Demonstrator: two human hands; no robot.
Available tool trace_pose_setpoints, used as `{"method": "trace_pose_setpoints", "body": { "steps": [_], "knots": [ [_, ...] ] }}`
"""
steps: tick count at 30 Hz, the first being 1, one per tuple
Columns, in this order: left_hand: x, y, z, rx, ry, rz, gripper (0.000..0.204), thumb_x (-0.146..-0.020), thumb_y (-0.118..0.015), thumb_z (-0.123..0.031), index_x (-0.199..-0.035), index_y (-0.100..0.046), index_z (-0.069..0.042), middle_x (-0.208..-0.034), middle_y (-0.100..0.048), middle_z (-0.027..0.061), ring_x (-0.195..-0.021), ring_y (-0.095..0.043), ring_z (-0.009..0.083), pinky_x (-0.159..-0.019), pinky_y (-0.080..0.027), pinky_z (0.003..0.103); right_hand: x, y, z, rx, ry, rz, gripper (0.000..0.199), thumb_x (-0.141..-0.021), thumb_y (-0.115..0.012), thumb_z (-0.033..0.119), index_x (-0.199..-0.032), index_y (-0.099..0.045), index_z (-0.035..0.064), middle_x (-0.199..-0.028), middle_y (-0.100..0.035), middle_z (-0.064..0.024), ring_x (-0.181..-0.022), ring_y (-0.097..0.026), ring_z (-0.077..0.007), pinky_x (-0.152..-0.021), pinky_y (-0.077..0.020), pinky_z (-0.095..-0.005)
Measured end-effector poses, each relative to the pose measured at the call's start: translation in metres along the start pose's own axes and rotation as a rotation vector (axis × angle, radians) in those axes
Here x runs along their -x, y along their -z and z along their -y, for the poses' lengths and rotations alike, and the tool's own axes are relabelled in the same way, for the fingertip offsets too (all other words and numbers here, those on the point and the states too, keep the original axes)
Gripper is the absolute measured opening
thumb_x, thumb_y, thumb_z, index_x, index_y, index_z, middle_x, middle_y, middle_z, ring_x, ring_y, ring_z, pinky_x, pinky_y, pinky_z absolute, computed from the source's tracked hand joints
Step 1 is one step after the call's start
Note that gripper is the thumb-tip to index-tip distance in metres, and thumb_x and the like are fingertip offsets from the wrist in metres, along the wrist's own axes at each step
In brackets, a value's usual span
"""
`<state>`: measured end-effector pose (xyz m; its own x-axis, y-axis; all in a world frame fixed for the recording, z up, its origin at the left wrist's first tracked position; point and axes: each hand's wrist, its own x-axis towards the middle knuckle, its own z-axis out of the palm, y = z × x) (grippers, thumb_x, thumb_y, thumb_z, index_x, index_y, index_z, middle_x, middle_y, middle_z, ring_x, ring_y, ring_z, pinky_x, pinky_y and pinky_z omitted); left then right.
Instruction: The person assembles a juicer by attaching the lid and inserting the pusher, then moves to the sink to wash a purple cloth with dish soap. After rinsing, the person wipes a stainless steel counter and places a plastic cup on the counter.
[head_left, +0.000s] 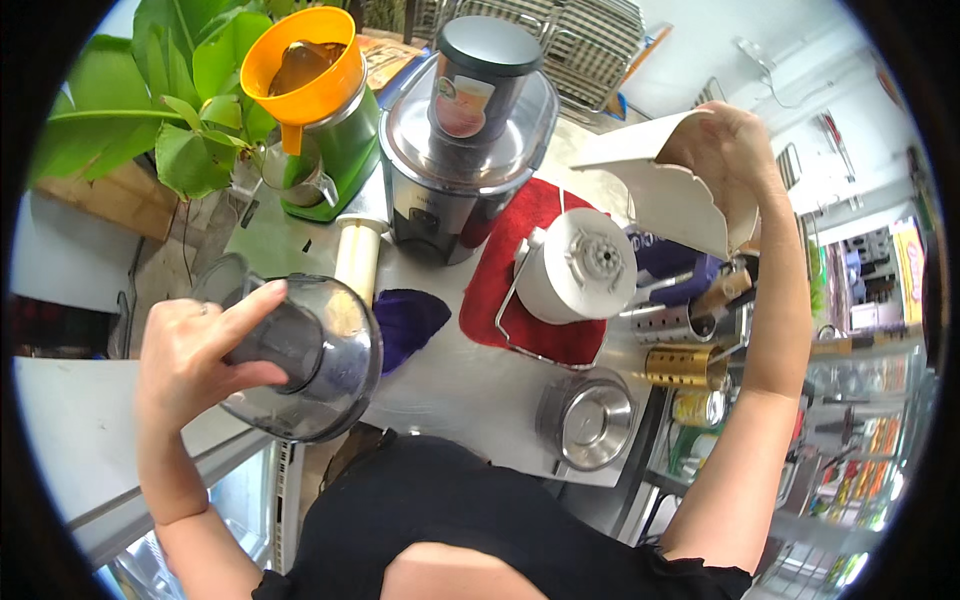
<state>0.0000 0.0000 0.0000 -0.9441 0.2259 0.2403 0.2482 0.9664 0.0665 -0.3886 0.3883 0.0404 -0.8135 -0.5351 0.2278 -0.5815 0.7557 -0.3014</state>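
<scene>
At the left, my left hand (195, 350) grips a clear smoky plastic juicer lid (345, 385) by its feed tube, thumb and index finger round it. My right hand (742, 145), raised at the far right, holds a cream-white plastic juicer housing (655, 215) with a scalloped edge, tilted so its inside partly shows. Between my hands a white juicer motor base (590, 270) rests on a red cloth (490, 285), its wire clamp (520, 335) hanging loose. A cream pusher (357, 262) stands beyond the lid. Nearer me sits a metal-lined clear bowl (597, 425).
Behind stands a dark-topped juicer (470, 130), beside a green machine (345, 150) with an orange funnel (300, 75). A purple cloth (408, 325) lies on the metal table (430, 385). Perforated utensil holders (685, 367) line the right edge. Leaves (190, 130) crowd the far left.
</scene>
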Motion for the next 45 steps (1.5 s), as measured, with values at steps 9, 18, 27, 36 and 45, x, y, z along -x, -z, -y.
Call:
{"method": "trace_pose_setpoints", "body": {
  "steps": [9, 18, 27, 36, 45],
  "knots": [
    [0.023, -0.021, 0.036, 0.043, 0.322, -0.012, 0.076, -0.055, -0.072, -0.046, -0.112, -0.055, 0.002, -0.047, -0.029, -0.0028, -0.041, -0.03, 0.0094, -0.042, -0.02, 0.025, -0.102, -0.095, -0.059, 0.155, 0.09, 0.534, 0.016, -0.077, -0.056, 0.0, -0.092, -0.06, -0.0014, -0.075, -0.061, -0.0122, -0.072, -0.055, -0.0152, -0.07, -0.0439, -0.0286],
    [0.026, -0.051, 0.066, 0.02, 0.445, 0.02, 0.085, -0.056, -0.073, -0.043, -0.119, -0.048, 0.008, -0.06, -0.041, -0.0021, -0.047, -0.028, 0.0055, -0.042, -0.016, 0.022, -0.091, -0.157, -0.07, -0.138, -0.122, 0.746, 0.016, -0.077, -0.056, 0.0, -0.091, -0.064, 0.0002, -0.076, -0.063, -0.0026, -0.074, -0.055, -0.0084, -0.073, -0.0442, -0.0249],
    [0.008, -0.058, 0.081, 0.06, 0.403, 0.033, 0.085, -0.055, -0.072, -0.045, -0.118, -0.049, 0.007, -0.055, -0.036, -0.0037, -0.046, -0.026, 0.006, -0.043, -0.013, 0.024, -0.088, -0.159, -0.055, 0.18, -0.086, 0.6, 0.024, -0.076, -0.061, 0.004, -0.099, -0.06, -0.002, -0.092, -0.063, -0.0116, -0.087, -0.057, -0.0194, -0.08, -0.0438, -0.0319],
    [0.001, -0.069, 0.086, 0.08, 0.394, 0.026, 0.085, -0.058, -0.072, -0.044, -0.123, -0.046, 0.004, -0.063, -0.038, -0.0029, -0.048, -0.028, 0.0054, -0.043, -0.017, 0.022, -0.071, -0.155, -0.095, 0.022, -0.176, 0.598, 0.027, -0.078, -0.062, 0.008, -0.103, -0.059, -0.0013, -0.094, -0.064, -0.0107, -0.087, -0.056, -0.0182, -0.08, -0.0432, -0.0311],
    [-0.017, -0.075, 0.078, 0.178, 0.354, -0.071, 0.082, -0.055, -0.073, -0.043, -0.117, -0.051, 0.006, -0.05, -0.04, -0.0024, -0.04, -0.029, 0.0054, -0.039, -0.017, 0.022, -0.06, -0.173, -0.084, -0.011, 0.002, 0.465, 0.015, -0.076, -0.057, 0.002, -0.09, -0.061, 0.0014, -0.078, -0.063, -0.0124, -0.075, -0.06, -0.0164, -0.07, -0.0457, -0.0274]
  ]
}}
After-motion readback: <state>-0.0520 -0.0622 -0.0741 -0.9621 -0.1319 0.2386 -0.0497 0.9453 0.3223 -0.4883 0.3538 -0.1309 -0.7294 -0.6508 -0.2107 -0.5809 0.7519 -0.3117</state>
